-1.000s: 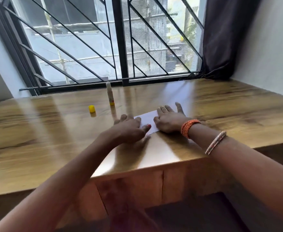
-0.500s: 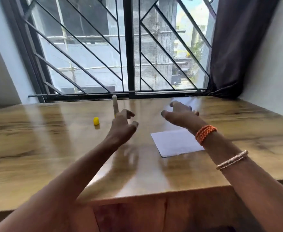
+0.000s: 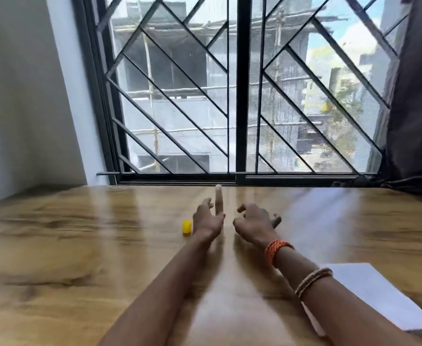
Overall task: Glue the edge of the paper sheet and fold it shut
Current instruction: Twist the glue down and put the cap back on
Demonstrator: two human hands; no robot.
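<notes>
Both hands, left (image 3: 208,219) and right (image 3: 252,222), open, empty, closing on upright uncapped glue stick (image 3: 219,202); yellow cap (image 3: 187,226) beside it. Folded paper (image 3: 374,293) lies near right on surface (image 3: 80,245), under forearm. Risk: knocking stick over, glue smearing wood.

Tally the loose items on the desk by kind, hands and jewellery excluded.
Glue stick, standing upright, uncapped: 1
Yellow cap, lying apart from the stick: 1
White paper sheet, partly under the right forearm: 1
Total: 3
</notes>
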